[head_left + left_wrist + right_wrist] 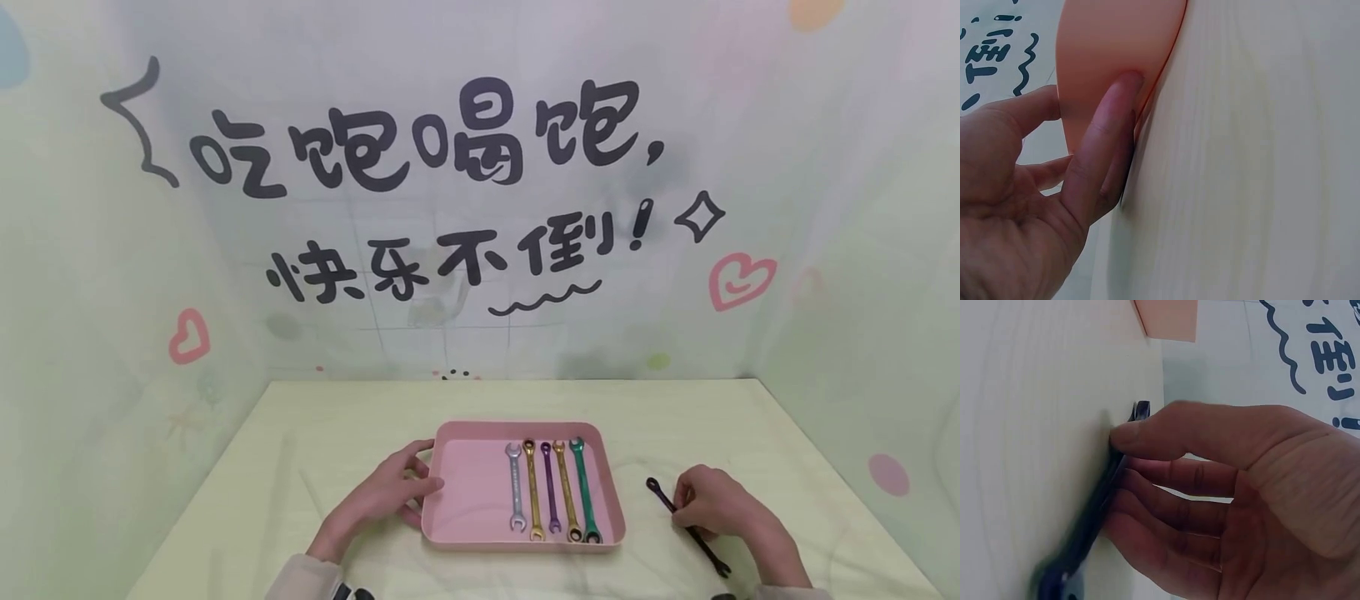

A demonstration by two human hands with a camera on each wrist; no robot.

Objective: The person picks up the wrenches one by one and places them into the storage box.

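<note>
A pink tray (468, 492) stands on the table. My left hand (386, 487) grips its left side, with one digit lapping over the rim and others against the outer wall (1104, 44). Right of the tray, my right hand (716, 500) pinches a dark combination wrench (708, 554) between thumb and fingers. The wrench slants close over the tabletop; whether it touches is hard to tell. In the right wrist view, the thumb (1154, 434) lies across the wrench shaft (1091, 519).
Inside the tray, side by side in its right half, lie a silver wrench (516, 492), a gold wrench (533, 487), a purple wrench (551, 487), another gold wrench (566, 487) and a green wrench (585, 492). Printed walls (480, 350) enclose the pale wooden table (352, 408).
</note>
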